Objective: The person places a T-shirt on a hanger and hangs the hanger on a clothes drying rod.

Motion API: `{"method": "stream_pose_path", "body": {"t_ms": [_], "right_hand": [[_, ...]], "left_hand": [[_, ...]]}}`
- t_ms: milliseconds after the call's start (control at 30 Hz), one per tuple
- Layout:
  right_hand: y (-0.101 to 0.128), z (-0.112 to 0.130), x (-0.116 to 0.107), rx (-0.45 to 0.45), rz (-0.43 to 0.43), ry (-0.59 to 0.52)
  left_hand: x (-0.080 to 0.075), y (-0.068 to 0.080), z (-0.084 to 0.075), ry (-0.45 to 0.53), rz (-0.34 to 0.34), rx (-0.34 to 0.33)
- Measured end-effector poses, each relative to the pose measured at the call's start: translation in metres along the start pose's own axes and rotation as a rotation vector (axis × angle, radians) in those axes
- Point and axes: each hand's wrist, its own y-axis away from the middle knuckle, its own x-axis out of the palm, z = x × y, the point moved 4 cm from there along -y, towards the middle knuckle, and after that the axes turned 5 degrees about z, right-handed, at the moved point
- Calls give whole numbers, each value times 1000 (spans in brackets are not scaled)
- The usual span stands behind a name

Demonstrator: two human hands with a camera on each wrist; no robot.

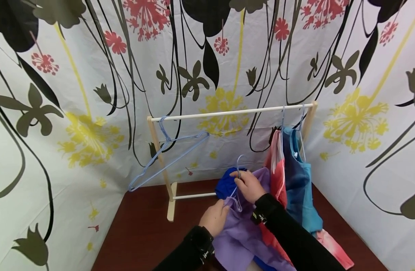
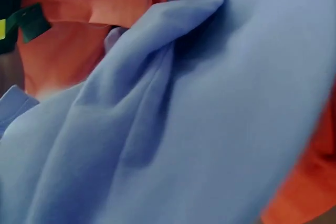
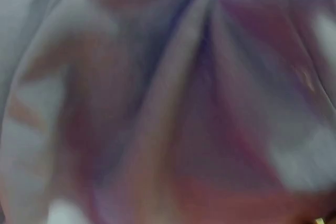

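Observation:
A purple garment (image 1: 238, 233) hangs in loose folds below both hands. My right hand (image 1: 250, 187) grips a light-blue hanger (image 1: 240, 160) just under its hook, which points upward. At the garment's upper edge, my left hand (image 1: 214, 219) pinches the cloth beside the hanger's lower end. Part of the hanger seems to lie inside the garment; the folds hide how much. In the left wrist view the same garment (image 2: 236, 98) looks bluish and fills most of the picture. Blurred cloth (image 3: 173, 103) covers the right wrist view, with no fingers showing.
A rack with a white rail (image 1: 228, 113) stands at the back. An empty blue hanger (image 1: 173, 158) hangs at its left end. Coral (image 1: 278, 180) and teal (image 1: 297, 180) garments hang at the right. Bright blue cloth (image 1: 224, 184) lies behind the hands on the dark red table (image 1: 143, 226).

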Motion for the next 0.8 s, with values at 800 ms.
{"method": "stream_pose_path", "body": {"t_ms": [800], "right_hand": [[-5, -95, -51, 594, -267, -23]], "left_hand": [[2, 25, -13, 122, -14, -65]]}}
